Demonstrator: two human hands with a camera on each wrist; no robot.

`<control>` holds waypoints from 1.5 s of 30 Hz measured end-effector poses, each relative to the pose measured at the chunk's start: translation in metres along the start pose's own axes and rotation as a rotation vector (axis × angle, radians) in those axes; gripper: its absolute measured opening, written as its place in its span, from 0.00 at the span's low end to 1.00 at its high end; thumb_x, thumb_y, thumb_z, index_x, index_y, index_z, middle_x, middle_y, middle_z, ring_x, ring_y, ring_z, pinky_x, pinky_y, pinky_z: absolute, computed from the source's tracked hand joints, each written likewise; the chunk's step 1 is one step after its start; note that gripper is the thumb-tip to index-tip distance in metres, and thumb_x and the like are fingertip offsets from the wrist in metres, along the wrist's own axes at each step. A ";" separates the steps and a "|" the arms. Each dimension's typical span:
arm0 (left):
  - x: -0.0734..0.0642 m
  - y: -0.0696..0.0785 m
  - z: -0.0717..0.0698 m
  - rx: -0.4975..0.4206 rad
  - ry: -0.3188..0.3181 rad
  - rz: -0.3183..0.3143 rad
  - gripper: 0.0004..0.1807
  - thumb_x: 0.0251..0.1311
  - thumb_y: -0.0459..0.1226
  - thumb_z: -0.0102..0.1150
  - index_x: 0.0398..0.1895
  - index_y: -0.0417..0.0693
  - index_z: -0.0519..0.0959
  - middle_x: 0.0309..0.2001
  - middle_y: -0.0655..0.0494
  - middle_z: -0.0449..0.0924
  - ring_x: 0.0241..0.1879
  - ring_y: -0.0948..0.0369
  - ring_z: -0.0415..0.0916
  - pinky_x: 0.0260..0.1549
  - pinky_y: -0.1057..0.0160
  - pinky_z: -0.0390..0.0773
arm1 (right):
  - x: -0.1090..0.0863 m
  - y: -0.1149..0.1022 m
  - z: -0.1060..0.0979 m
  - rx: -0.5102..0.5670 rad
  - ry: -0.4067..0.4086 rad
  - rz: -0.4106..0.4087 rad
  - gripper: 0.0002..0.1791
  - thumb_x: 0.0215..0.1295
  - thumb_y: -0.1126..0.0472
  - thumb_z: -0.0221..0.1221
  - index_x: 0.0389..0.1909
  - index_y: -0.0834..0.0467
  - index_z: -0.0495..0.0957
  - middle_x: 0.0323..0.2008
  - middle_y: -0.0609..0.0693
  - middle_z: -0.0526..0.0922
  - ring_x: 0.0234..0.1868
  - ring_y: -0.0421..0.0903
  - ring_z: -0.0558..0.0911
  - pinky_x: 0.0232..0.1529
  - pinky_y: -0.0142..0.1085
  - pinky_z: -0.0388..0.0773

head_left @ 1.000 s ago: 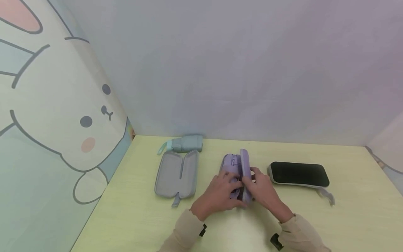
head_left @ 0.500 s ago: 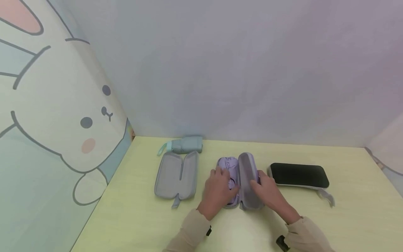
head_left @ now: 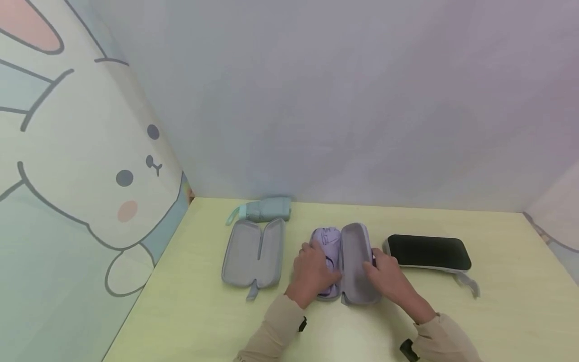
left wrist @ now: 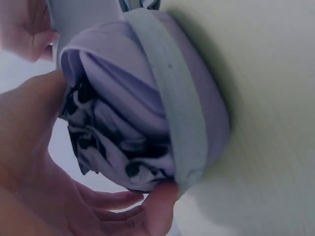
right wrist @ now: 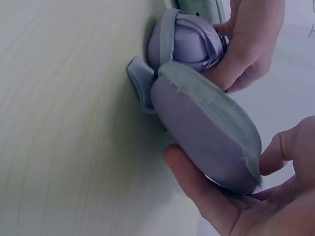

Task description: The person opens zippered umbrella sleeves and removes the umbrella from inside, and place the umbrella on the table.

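Note:
A purple zip case (head_left: 355,266) lies opened out like a book on the table, its grey-lined lid to the right. In its left half sits a folded purple umbrella (head_left: 329,239) with dark markings and a black loop. My left hand (head_left: 312,274) spans that half, thumb and fingers curled at its two sides; in the left wrist view, fingertips (left wrist: 162,196) touch the case's pale rim. The lid's right edge is held by my right hand (head_left: 391,279), thumb inside and fingers outside, as the right wrist view shows. The left palm hides part of the umbrella.
An open grey case (head_left: 242,251) with a strap lies to the left. Behind it is a folded teal umbrella (head_left: 269,208) with a wrist loop. A black-topped case (head_left: 429,252) with a grey rim and strap lies right. A wall rises behind the table (head_left: 511,281).
The purple case's lid has swung rightward from nearly upright to lying opened out, moved by my right hand. My left hand has shifted left and lower over the umbrella half.

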State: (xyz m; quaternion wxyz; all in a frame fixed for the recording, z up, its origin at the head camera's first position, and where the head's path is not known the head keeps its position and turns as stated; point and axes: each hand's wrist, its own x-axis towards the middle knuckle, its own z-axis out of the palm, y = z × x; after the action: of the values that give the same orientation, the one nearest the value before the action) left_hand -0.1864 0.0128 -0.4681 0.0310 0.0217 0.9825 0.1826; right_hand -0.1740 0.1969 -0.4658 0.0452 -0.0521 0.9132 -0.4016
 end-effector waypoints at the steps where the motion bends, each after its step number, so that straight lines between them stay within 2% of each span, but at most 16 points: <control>1: 0.000 -0.001 0.000 -0.009 -0.003 -0.008 0.46 0.36 0.58 0.72 0.50 0.32 0.67 0.35 0.44 0.68 0.32 0.53 0.71 0.31 0.53 0.74 | 0.000 0.001 0.000 -0.006 -0.001 0.004 0.16 0.62 0.64 0.50 0.45 0.73 0.71 0.38 0.64 0.80 0.35 0.52 0.80 0.30 0.44 0.78; 6: 0.002 -0.005 -0.003 -0.041 -0.013 -0.020 0.44 0.37 0.57 0.71 0.48 0.31 0.69 0.35 0.44 0.69 0.34 0.51 0.71 0.34 0.50 0.74 | -0.002 0.005 0.001 -0.030 -0.016 0.019 0.13 0.59 0.66 0.52 0.40 0.74 0.71 0.33 0.64 0.80 0.32 0.51 0.80 0.25 0.43 0.78; 11: 0.004 -0.007 -0.006 -0.049 -0.047 -0.016 0.41 0.39 0.57 0.70 0.44 0.31 0.72 0.33 0.45 0.68 0.33 0.52 0.70 0.32 0.51 0.73 | -0.002 0.007 0.002 -0.057 -0.005 0.007 0.10 0.54 0.68 0.53 0.35 0.72 0.71 0.28 0.60 0.79 0.28 0.49 0.78 0.24 0.42 0.77; 20: 0.011 -0.005 -0.004 0.008 -0.096 -0.012 0.39 0.38 0.59 0.69 0.44 0.36 0.73 0.32 0.49 0.71 0.32 0.55 0.69 0.32 0.53 0.73 | -0.003 0.010 0.002 0.004 0.006 0.033 0.17 0.55 0.71 0.54 0.46 0.73 0.71 0.27 0.58 0.80 0.25 0.49 0.81 0.13 0.35 0.73; 27: 0.014 -0.005 -0.003 -0.046 -0.119 -0.064 0.42 0.36 0.56 0.73 0.47 0.35 0.70 0.34 0.47 0.71 0.35 0.52 0.71 0.35 0.50 0.73 | -0.004 0.012 0.003 0.009 -0.009 0.035 0.15 0.56 0.71 0.56 0.44 0.75 0.70 0.27 0.60 0.81 0.26 0.50 0.81 0.14 0.36 0.74; 31: 0.015 -0.007 -0.008 -0.080 -0.114 -0.036 0.38 0.36 0.55 0.73 0.43 0.37 0.71 0.32 0.50 0.70 0.34 0.53 0.70 0.32 0.51 0.73 | -0.003 0.012 0.004 -0.014 0.000 0.029 0.16 0.55 0.71 0.56 0.44 0.76 0.70 0.27 0.59 0.80 0.26 0.50 0.81 0.17 0.37 0.75; 38: 0.013 -0.006 -0.027 -0.147 -0.079 0.073 0.24 0.38 0.48 0.69 0.30 0.40 0.72 0.28 0.52 0.68 0.28 0.57 0.66 0.21 0.59 0.68 | -0.002 0.011 0.004 -0.012 0.004 0.038 0.19 0.54 0.71 0.57 0.46 0.76 0.70 0.25 0.57 0.79 0.24 0.48 0.80 0.15 0.36 0.74; 45: 0.014 0.000 -0.044 -0.178 -0.053 0.078 0.24 0.39 0.47 0.68 0.30 0.39 0.71 0.27 0.52 0.67 0.24 0.57 0.67 0.18 0.62 0.68 | -0.003 0.014 0.007 -0.008 0.011 0.034 0.20 0.53 0.71 0.57 0.47 0.76 0.70 0.24 0.57 0.79 0.23 0.47 0.80 0.14 0.35 0.74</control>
State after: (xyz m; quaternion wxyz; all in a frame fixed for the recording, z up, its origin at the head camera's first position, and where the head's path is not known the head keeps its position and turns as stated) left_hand -0.2033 -0.0025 -0.4281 0.0518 0.0619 0.9596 0.2696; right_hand -0.1708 0.2018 -0.4809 0.0469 -0.0346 0.9158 -0.3973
